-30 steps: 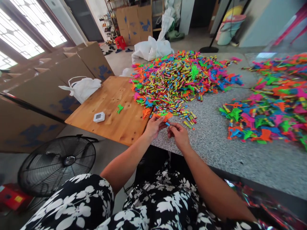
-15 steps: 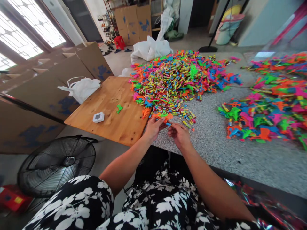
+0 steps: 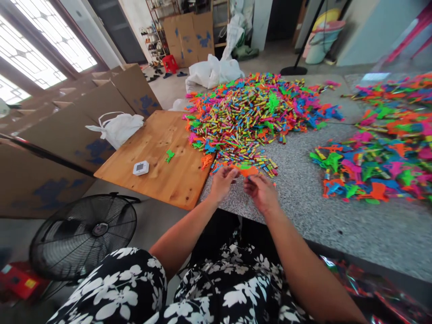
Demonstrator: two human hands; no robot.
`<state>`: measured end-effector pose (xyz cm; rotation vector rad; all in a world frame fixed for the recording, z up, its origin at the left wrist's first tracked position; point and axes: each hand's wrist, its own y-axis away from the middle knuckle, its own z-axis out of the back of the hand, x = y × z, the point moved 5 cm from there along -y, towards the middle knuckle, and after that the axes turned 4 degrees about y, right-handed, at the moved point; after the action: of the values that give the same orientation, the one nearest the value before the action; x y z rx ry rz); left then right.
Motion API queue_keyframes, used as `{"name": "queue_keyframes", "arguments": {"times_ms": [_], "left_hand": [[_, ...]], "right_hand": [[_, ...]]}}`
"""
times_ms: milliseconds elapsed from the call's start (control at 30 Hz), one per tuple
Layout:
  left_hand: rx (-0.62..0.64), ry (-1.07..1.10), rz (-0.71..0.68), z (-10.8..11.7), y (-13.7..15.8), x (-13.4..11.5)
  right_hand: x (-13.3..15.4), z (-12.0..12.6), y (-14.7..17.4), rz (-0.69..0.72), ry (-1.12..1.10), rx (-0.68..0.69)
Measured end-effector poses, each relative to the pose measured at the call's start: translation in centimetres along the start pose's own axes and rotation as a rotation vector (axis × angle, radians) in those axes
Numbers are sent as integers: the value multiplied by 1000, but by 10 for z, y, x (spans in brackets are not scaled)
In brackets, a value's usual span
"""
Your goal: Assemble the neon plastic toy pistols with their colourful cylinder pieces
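Note:
Between my hands, just above the near edge of the grey speckled table, is an orange plastic toy gun (image 3: 247, 171) with a green part along its top. My left hand (image 3: 222, 183) pinches its left end. My right hand (image 3: 263, 194) has its fingers closed on the lower right side of the toy; fingertips partly hide what they grip. Right beyond the hands lies a big heap of small wrapped candy tubes (image 3: 236, 121) mixed with coloured plastic toy guns. A single orange toy gun (image 3: 206, 161) rests at the wooden board's right edge.
The wooden board (image 3: 158, 180) at left bears a small white digital device (image 3: 141, 168) and a green toy gun (image 3: 169, 155). Another pile of toy guns (image 3: 378, 171) lies at right. Cardboard boxes (image 3: 84, 108) and a black floor fan (image 3: 84, 236) stand left.
Both hands have shifted slightly right with the orange toy gun, which now shows more fully. The blue tube end seen by my right fingers before is no longer visible.

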<state>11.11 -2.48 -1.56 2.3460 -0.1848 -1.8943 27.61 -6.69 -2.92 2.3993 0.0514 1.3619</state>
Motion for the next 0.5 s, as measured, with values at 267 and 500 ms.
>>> {"name": "queue_keyframes", "arguments": {"times_ms": [267, 500], "left_hand": [[-370, -941, -63, 103, -69, -47], [-208, -909, -14, 85, -87, -40]], "right_hand": [[87, 101, -38, 390, 95, -443], [9, -15, -41, 467, 1286, 23]]}}
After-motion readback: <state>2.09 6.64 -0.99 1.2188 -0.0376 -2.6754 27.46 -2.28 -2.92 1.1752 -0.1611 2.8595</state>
